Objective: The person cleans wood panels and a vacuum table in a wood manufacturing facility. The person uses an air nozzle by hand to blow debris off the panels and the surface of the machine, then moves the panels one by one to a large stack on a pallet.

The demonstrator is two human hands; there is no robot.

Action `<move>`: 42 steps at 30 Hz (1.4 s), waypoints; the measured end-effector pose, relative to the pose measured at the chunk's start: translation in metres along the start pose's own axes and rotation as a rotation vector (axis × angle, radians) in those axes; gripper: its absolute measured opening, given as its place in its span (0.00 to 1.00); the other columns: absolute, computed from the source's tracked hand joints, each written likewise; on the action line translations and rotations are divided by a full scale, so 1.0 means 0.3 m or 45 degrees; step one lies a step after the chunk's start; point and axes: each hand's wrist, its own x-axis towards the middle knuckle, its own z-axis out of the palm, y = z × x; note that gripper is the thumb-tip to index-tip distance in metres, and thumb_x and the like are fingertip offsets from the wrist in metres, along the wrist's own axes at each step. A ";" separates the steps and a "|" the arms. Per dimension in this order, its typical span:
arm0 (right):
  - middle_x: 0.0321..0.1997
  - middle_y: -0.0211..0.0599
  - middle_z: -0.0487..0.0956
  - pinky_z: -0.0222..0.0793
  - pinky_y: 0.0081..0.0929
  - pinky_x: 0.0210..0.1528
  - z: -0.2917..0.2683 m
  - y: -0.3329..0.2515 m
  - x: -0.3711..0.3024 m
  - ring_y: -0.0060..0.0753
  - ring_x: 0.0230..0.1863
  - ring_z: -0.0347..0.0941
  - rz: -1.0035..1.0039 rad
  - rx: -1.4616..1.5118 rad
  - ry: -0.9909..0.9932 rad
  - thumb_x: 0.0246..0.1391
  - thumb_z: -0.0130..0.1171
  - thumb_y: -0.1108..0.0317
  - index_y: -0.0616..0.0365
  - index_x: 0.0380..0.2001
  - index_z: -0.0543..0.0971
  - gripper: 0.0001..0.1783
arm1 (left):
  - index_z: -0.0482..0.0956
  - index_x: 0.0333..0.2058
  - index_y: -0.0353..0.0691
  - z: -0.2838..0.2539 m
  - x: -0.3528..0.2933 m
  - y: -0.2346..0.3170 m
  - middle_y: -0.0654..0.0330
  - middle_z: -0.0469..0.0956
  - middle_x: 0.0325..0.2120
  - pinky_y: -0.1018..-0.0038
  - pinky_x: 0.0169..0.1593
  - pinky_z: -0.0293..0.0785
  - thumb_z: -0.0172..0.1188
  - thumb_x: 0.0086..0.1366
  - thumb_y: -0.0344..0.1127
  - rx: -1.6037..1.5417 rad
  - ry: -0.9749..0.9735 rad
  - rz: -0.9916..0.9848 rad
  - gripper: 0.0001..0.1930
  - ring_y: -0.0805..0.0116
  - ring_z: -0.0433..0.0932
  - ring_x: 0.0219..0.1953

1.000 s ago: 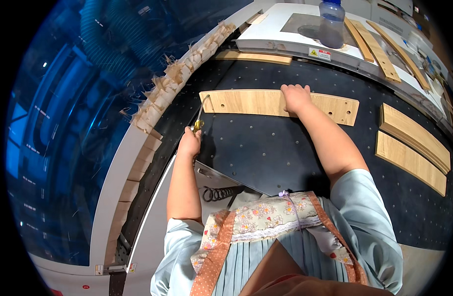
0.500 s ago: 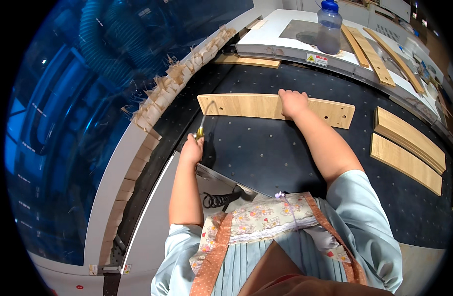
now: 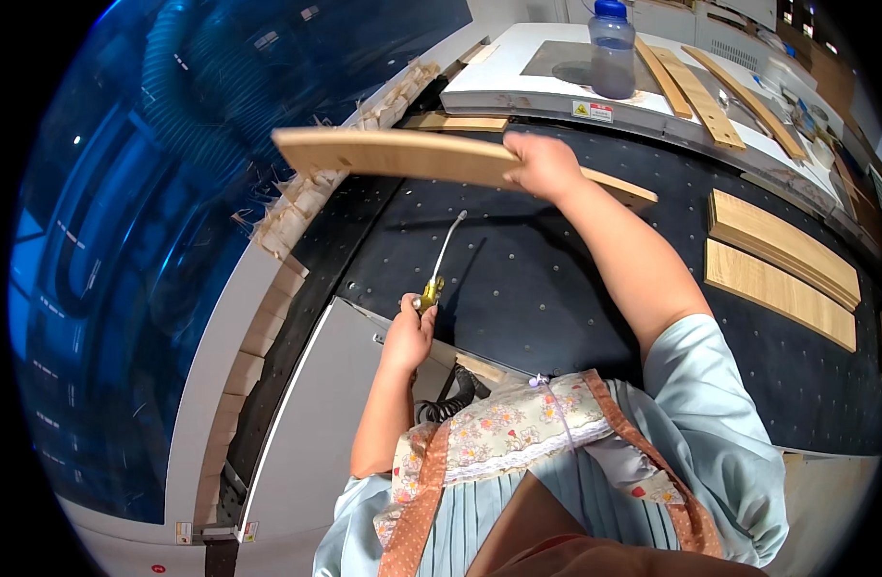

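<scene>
"Well, where's the room to move, with that blue cover (image 3: 95, 288) on the left?"

"More over the middle of the black worktop (image 3: 518, 279), I'd say; the ragged fringe (image 3: 301, 204) crowds its left edge."

"And the pale board (image 3: 412, 159)?"

"Raised above the worktop, blurred, its left end overlapping the fringe from here; I can't tell whether they touch. It looks stiff, moderately light and not very slippery, though its corners might chip. Near mid-length, gripped across its narrow width, seems the balanced hold."

"What are the hands doing?"

"The right hand (image 3: 546, 165) pinches the board just right of its middle. The left hand (image 3: 408, 337) curls around a yellow nozzle gun (image 3: 431, 293), its tip apart from the board."
</scene>
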 end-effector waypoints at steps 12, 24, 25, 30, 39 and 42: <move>0.44 0.40 0.75 0.67 0.28 0.50 0.054 0.041 0.021 0.32 0.44 0.73 0.384 1.854 0.716 0.44 0.60 0.82 0.64 0.47 0.69 0.23 | 0.66 0.42 0.38 0.034 0.032 0.044 0.44 0.76 0.26 0.55 0.35 0.69 0.52 0.64 0.40 0.150 0.142 0.101 0.13 0.41 0.75 0.32; 0.48 0.38 0.73 0.64 0.29 0.53 0.137 0.123 -0.031 0.33 0.49 0.70 0.501 2.106 0.834 0.46 0.57 0.84 0.59 0.49 0.66 0.25 | 0.70 0.38 0.39 0.053 0.068 0.100 0.46 0.75 0.27 0.58 0.35 0.69 0.52 0.63 0.40 0.127 0.137 0.082 0.11 0.44 0.74 0.33; 0.48 0.38 0.73 0.64 0.30 0.53 0.134 0.124 -0.032 0.33 0.49 0.70 0.498 2.109 0.835 0.46 0.58 0.84 0.59 0.49 0.66 0.25 | 0.69 0.38 0.40 0.057 0.078 0.097 0.46 0.76 0.27 0.57 0.35 0.69 0.52 0.63 0.41 0.158 0.133 0.083 0.11 0.43 0.74 0.33; 0.48 0.38 0.73 0.64 0.30 0.53 0.129 0.130 -0.027 0.33 0.49 0.70 0.529 2.092 0.817 0.46 0.57 0.84 0.59 0.49 0.66 0.25 | 0.67 0.38 0.39 0.054 0.093 0.080 0.45 0.77 0.27 0.54 0.35 0.69 0.51 0.64 0.42 0.245 0.146 0.053 0.13 0.42 0.75 0.33; 0.47 0.39 0.73 0.65 0.30 0.53 0.142 0.174 -0.036 0.35 0.49 0.71 0.565 2.096 0.814 0.46 0.57 0.84 0.59 0.49 0.64 0.25 | 0.67 0.40 0.35 0.056 0.109 0.008 0.42 0.76 0.27 0.53 0.37 0.69 0.49 0.65 0.42 0.317 0.123 -0.066 0.15 0.40 0.74 0.33; 0.48 0.39 0.72 0.65 0.30 0.53 0.146 0.182 -0.040 0.35 0.49 0.70 0.592 2.080 0.809 0.46 0.56 0.84 0.59 0.49 0.64 0.25 | 0.66 0.40 0.35 0.056 0.110 0.012 0.42 0.76 0.27 0.53 0.37 0.69 0.49 0.65 0.42 0.277 0.112 -0.029 0.15 0.40 0.74 0.33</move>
